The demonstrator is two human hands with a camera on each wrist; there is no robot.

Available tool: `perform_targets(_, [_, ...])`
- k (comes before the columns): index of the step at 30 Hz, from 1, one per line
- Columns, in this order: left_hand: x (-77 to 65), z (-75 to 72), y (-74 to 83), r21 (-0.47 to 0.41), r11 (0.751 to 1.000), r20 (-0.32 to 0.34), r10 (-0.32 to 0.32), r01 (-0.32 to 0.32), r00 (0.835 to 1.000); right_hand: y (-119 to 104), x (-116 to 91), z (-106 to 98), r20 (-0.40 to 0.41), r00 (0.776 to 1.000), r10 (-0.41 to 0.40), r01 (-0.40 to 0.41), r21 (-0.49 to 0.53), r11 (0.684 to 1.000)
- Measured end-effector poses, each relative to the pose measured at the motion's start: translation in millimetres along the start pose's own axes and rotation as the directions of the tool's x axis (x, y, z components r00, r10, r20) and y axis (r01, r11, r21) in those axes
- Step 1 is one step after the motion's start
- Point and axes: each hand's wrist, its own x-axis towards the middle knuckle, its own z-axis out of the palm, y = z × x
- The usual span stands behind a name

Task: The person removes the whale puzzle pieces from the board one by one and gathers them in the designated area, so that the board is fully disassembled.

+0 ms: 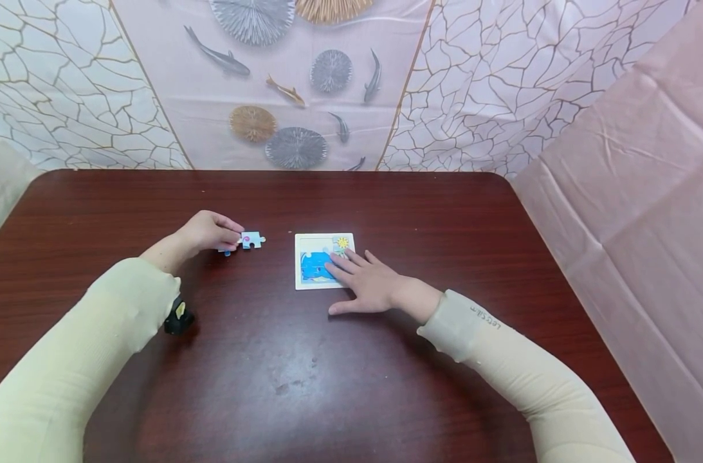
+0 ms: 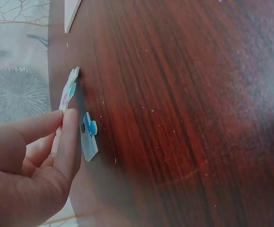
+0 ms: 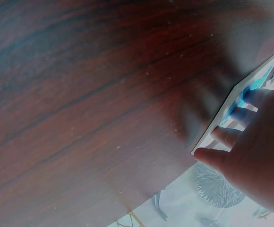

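My left hand (image 1: 209,230) pinches a light blue jigsaw piece (image 1: 251,240) between thumb and fingertips, left of the puzzle board. In the left wrist view that piece (image 2: 70,91) is seen nearly edge-on, tilted above the table. Another jigsaw piece (image 2: 89,137), with a blue knob, lies on the table just below the hand and is mostly hidden by it in the head view. My right hand (image 1: 371,283) rests on the right side of the white-framed puzzle board (image 1: 298,273), fingers spread and thumb off its lower edge. Inside the frame show a blue whale picture (image 1: 314,265) and a yellow sun (image 1: 342,243).
The dark brown table (image 1: 305,386) has a patterned cloth (image 1: 305,83) hanging behind it and a plain pinkish cloth (image 1: 635,193) along the right. A black wrist device (image 1: 179,316) sits under the left sleeve.
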Motion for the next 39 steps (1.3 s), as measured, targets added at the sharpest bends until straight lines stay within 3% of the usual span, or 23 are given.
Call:
perform_targets(10, [2.8, -0.8, -0.3, 0.096, 0.995, -0.045, 0.024, -0.019, 0.999, -0.4, -2.5, -0.3, -0.007, 1.0, -0.005, 0.005, 0.001, 1.0])
perform_targets(18, [1.7, -2.1, 3.5, 0.074, 0.997, -0.035, 0.037, -0.035, 0.999, 1.5, -3.9, -2.3, -0.008, 1.0, -0.003, 0.003, -0.001, 1.0])
perform_targets(25, [7.6, 0.7, 12.2, 0.097, 0.993, -0.04, 0.066, -0.061, 0.997, 0.6, -6.2, -1.2, -0.08, 0.997, -0.016, 0.013, -0.042, 0.999])
perform_targets(31, [15.2, 18.1, 28.7, 0.064, 0.994, -0.001, 0.092, -0.092, 0.996, -0.9, -8.0, 0.9, -0.085, 0.996, -0.022, 0.017, -0.048, 0.999])
perform_targets(35, [21.0, 34.7, 40.0, 0.084, 0.992, 0.035, 0.091, -0.094, 0.995, -2.5, -9.0, 0.9, -0.038, 0.999, -0.015, 0.014, -0.02, 1.0])
perform_targets(39, [29.8, 54.2, 49.6, 0.047, 0.996, 0.057, 0.076, -0.078, 0.996, -3.4, -9.0, 0.9, 0.005, 1.0, -0.011, 0.011, -0.003, 1.0])
